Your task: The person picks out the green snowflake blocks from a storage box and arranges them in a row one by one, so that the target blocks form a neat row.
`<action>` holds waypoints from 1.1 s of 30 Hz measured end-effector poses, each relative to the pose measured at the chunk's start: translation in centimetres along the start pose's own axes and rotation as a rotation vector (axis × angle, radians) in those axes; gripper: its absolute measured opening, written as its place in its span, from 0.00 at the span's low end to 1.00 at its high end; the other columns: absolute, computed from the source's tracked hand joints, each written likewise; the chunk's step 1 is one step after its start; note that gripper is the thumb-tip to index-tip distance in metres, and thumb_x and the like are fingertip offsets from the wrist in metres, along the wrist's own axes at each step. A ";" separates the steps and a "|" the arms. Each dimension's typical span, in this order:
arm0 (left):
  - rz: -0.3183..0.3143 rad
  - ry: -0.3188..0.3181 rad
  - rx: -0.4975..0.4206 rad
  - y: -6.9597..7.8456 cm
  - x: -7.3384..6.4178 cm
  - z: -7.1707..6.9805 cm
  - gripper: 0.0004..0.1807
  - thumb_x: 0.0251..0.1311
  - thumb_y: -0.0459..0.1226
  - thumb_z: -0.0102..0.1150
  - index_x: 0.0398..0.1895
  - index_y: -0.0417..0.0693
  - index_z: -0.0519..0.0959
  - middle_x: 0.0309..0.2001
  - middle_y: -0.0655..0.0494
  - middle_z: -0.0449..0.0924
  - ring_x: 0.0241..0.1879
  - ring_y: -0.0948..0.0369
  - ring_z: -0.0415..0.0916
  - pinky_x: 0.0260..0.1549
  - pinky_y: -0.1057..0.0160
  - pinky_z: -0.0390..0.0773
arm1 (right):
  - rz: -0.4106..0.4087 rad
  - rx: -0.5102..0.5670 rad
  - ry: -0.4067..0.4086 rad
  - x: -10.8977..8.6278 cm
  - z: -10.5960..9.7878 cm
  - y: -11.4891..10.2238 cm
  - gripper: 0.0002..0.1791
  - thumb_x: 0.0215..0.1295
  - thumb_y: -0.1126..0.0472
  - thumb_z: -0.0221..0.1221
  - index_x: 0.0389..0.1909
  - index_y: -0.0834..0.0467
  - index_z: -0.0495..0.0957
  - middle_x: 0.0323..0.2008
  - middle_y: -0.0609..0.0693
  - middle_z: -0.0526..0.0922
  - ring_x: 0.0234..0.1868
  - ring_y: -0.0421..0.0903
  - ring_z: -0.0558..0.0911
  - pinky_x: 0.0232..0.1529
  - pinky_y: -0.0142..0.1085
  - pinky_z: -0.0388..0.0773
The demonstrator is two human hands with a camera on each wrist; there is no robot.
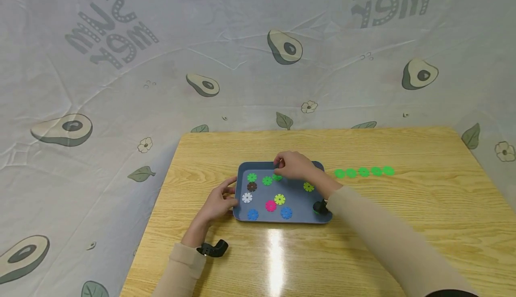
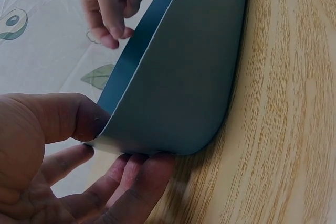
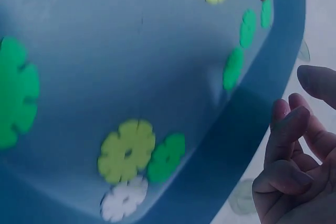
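Note:
My left hand (image 1: 217,204) holds a blue-grey tray (image 1: 282,221) at its left end, the thumb over the rim and the fingers against the outer wall. My right hand (image 1: 296,165) is over the tray's far side, close to a green notched disc (image 1: 277,177). In the right wrist view its fingers are loosely bent, the thumb stands apart and nothing shows between them. Other notched plastic discs lie in the tray: green (image 1: 267,181), brown (image 1: 251,187), white (image 1: 247,197), pink (image 1: 271,205), blue (image 1: 286,213) and yellow-green (image 1: 280,199). The right forearm hides part of the tray.
Several green discs (image 1: 364,172) lie in a row on the wooden table (image 1: 423,216), right of the tray. A pale cloth (image 1: 242,55) printed with avocados hangs behind the table's far edge. Black wrist straps (image 1: 213,248) are on the arms.

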State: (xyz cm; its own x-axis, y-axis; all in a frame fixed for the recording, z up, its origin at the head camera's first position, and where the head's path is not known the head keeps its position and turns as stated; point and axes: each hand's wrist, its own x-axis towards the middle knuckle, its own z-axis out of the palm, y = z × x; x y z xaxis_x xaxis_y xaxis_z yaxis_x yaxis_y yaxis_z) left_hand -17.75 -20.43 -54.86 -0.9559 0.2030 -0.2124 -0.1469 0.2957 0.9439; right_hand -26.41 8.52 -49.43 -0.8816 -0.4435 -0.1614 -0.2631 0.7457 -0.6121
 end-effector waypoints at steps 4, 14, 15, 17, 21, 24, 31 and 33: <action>-0.002 0.000 0.002 -0.1 -0.1 0.0 0.44 0.55 0.22 0.61 0.79 0.44 0.65 0.57 0.35 0.74 0.43 0.49 0.82 0.34 0.52 0.86 | -0.020 -0.049 -0.025 0.6 1.4 -0.7 0.15 0.66 0.55 0.68 0.49 0.59 0.83 0.32 0.46 0.79 0.32 0.44 0.76 0.38 0.40 0.75; 0.006 -0.012 0.002 -0.1 -0.1 -0.1 0.43 0.57 0.22 0.59 0.79 0.43 0.64 0.57 0.34 0.74 0.43 0.49 0.82 0.38 0.50 0.85 | 0.052 -0.162 -0.025 1.6 3.6 -1.7 0.18 0.65 0.52 0.69 0.51 0.56 0.84 0.45 0.48 0.85 0.43 0.47 0.82 0.48 0.48 0.80; 0.006 -0.011 0.001 -0.1 -0.1 -0.1 0.43 0.57 0.22 0.59 0.79 0.43 0.64 0.57 0.34 0.74 0.43 0.49 0.82 0.38 0.50 0.85 | 0.057 -0.172 -0.023 1.6 3.7 -1.9 0.18 0.64 0.52 0.69 0.51 0.55 0.84 0.47 0.49 0.85 0.44 0.48 0.82 0.49 0.49 0.80; 0.006 -0.008 0.002 -0.1 -0.1 -0.1 0.43 0.56 0.22 0.59 0.79 0.42 0.64 0.56 0.35 0.74 0.42 0.50 0.81 0.38 0.50 0.85 | 0.065 -0.189 -0.023 1.6 3.8 -2.2 0.18 0.64 0.51 0.70 0.50 0.55 0.84 0.48 0.48 0.85 0.46 0.49 0.83 0.49 0.49 0.80; 0.006 -0.006 0.005 -0.1 0.0 -0.1 0.43 0.56 0.22 0.60 0.79 0.43 0.64 0.56 0.35 0.75 0.42 0.51 0.81 0.37 0.50 0.86 | 0.075 -0.210 -0.025 1.7 4.2 -2.3 0.18 0.64 0.51 0.70 0.50 0.55 0.85 0.48 0.48 0.86 0.46 0.48 0.83 0.49 0.49 0.80; 0.004 -0.002 0.010 -0.2 0.1 -0.1 0.42 0.57 0.22 0.60 0.78 0.44 0.65 0.56 0.37 0.75 0.42 0.52 0.81 0.37 0.53 0.85 | 0.081 -0.220 -0.030 1.7 4.4 -2.3 0.18 0.63 0.51 0.70 0.50 0.55 0.85 0.48 0.48 0.86 0.46 0.48 0.83 0.49 0.50 0.81; 0.001 0.001 0.013 -0.1 0.0 -0.1 0.43 0.55 0.22 0.61 0.78 0.45 0.66 0.56 0.38 0.76 0.41 0.52 0.81 0.37 0.56 0.84 | 0.094 -0.246 -0.045 1.7 4.8 -2.3 0.17 0.64 0.50 0.70 0.50 0.54 0.85 0.49 0.47 0.85 0.43 0.48 0.83 0.47 0.51 0.81; 0.001 0.000 0.013 -0.1 0.1 -0.1 0.43 0.56 0.23 0.61 0.79 0.45 0.66 0.56 0.37 0.76 0.42 0.52 0.81 0.37 0.55 0.84 | 0.100 -0.254 -0.046 1.8 4.9 -2.2 0.18 0.64 0.50 0.70 0.49 0.54 0.85 0.48 0.47 0.85 0.43 0.48 0.83 0.47 0.51 0.81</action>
State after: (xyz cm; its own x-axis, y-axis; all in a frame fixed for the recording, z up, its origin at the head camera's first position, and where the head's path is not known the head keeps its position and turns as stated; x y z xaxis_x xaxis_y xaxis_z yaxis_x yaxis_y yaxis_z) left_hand -17.83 -20.57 -54.95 -0.9559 0.2036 -0.2116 -0.1426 0.3078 0.9407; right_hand -25.50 3.62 -52.13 -0.8911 -0.3787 -0.2498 -0.2701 0.8853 -0.3786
